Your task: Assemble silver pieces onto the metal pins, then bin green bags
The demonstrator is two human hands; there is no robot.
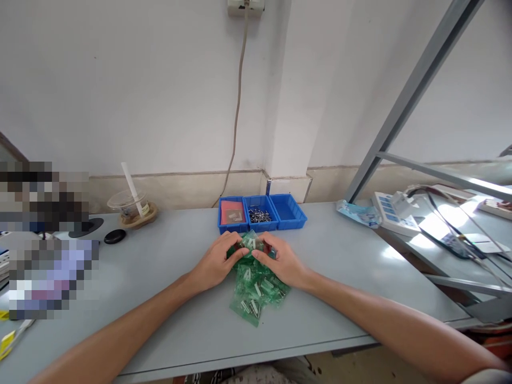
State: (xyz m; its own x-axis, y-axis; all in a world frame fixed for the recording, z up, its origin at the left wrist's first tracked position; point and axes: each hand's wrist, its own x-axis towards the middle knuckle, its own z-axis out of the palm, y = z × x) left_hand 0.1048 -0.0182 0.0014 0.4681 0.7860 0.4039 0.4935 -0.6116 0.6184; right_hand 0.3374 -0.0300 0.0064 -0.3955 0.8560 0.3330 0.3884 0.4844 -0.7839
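Many green bags [258, 288] heaped mid-way along the table [340, 261], between its front edge and the blue trays [288, 210] near its rear edge. Left hand [218, 260] and right hand [286, 262]: narrow grip, closed around the rear bags. Risk: thin film could slip if held loosely, scattering bags frontward. Heap's long axis runs rear to front; nearest bag's corner points frontward.
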